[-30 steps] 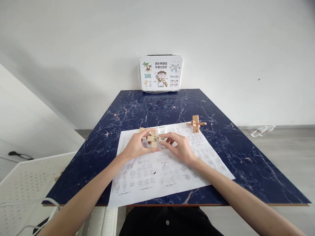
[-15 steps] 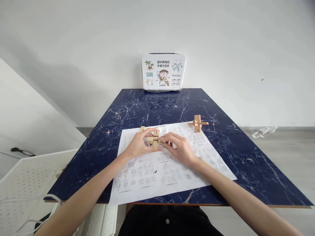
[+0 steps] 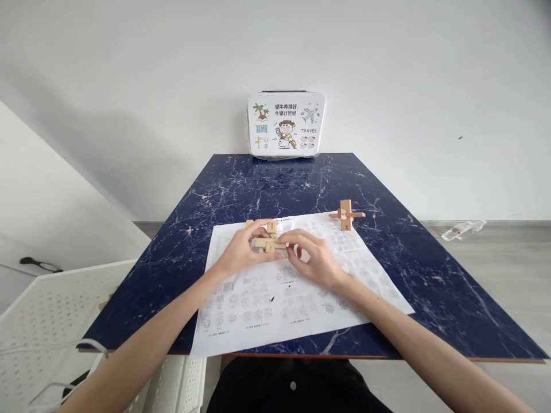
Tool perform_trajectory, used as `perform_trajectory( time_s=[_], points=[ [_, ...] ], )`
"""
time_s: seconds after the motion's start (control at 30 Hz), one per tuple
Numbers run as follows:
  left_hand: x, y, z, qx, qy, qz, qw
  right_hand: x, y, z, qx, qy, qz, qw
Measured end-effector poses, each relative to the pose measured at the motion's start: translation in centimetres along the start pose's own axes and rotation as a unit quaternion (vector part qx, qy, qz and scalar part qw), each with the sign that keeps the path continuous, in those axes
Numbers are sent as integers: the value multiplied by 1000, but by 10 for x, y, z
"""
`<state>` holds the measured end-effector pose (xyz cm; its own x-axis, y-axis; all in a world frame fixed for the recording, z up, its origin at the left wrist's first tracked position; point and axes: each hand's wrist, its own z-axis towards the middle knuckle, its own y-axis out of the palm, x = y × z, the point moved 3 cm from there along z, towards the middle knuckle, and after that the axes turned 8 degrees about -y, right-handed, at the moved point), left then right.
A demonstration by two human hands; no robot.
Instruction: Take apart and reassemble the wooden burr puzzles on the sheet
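From the head camera I see my left hand (image 3: 241,256) and right hand (image 3: 313,261) meeting over the instruction sheet (image 3: 301,312) on the blue marble table (image 3: 430,275). The fingers of both hands are curled closed on one wooden puzzle (image 3: 269,241), which they partly hide. I count two puzzles: this one, and an assembled cross puzzle (image 3: 346,214) standing apart at the sheet's far right corner. One printed case (image 3: 285,123) leans on the wall, closed. One white perforated crate (image 3: 43,310) sits left of the table; I cannot tell what it holds.
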<state>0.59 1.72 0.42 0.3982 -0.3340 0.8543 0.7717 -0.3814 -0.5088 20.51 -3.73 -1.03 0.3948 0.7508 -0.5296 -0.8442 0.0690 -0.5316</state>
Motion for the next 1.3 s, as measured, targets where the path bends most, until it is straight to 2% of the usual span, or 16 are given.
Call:
perform_trajectory(
  time_s=[0.13, 0.33, 0.47, 0.57, 0.7, 0.83, 1.0, 1.23, 1.3],
  points=[
    [5, 1, -2, 5, 36, 89, 995, 2, -5, 3, 35, 97, 89, 991],
    [5, 11, -5, -67, 92, 123, 986, 10, 1, 5, 15, 171, 129, 977],
    [6, 11, -7, -66, 54, 98, 992, 14, 2, 6, 12, 200, 181, 963],
    [9, 8, -7, -52, 18, 36, 998, 18, -1, 6, 11, 221, 247, 943],
    [7, 1, -4, -24, 3, -70, 997, 19, -4, 6, 5, 228, 303, 925],
    [0, -4, 2, -6, -27, -140, 990, 16, -1, 6, -19, 224, 320, 920],
    [0, -6, 3, 26, -64, -130, 989, 14, 5, 4, -36, 237, 302, 923],
    [1, -4, 3, 18, -78, -146, 986, 13, 9, 4, -40, 236, 296, 925],
    [-2, -7, 4, 41, -79, -161, 983, 12, 9, 4, -38, 227, 300, 926]
  ],
)
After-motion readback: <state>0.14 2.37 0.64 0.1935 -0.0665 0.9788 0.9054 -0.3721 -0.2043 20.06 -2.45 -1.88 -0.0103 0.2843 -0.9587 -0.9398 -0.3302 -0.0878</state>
